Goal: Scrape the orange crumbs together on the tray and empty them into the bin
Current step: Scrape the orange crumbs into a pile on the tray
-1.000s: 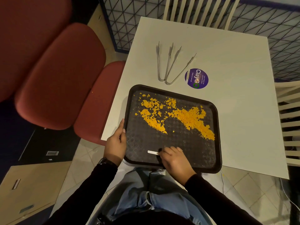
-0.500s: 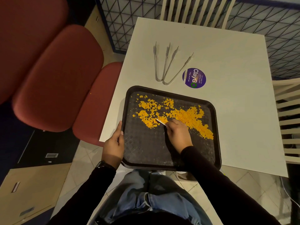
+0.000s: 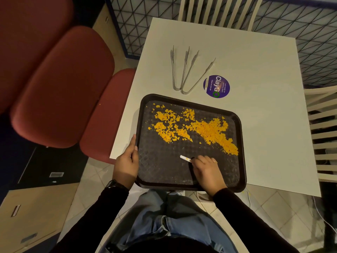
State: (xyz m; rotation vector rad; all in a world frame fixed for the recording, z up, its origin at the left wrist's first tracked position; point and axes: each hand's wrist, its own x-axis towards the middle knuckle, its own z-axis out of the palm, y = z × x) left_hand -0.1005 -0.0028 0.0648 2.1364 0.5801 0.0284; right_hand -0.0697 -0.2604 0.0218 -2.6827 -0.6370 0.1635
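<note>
Head view: black tray [image 3: 160, 172] sits on the near left part of the white counter [image 3: 255, 66], its near edge overhanging the counter toward the person's lap. Orange crumbs [image 3: 209, 132] lie in a loose band across the far half of the tray, thin and scattered at left, denser at right, running down toward the right rim. Near half of tray mostly bare.

Right grip [image 3: 207, 170] is over the near middle of the tray, fingers curled and pinching a small white scraper [image 3: 184, 158] that sticks out to the left, a speck of orange on it. Scraper tip is apart from the crumbs, near side of the band. Left grip [image 3: 126, 161] clasps the tray's left rim, thumb lying along the rim top, dark watch [image 3: 113, 184] at the wrist.

Far of the tray on the counter: two metal tongs [image 3: 179, 70] side by side, a round purple sticker [image 3: 216, 86] just right of them. Red seats [image 3: 60, 84] at left, white slatted chair [image 3: 215, 10] at the far side.
</note>
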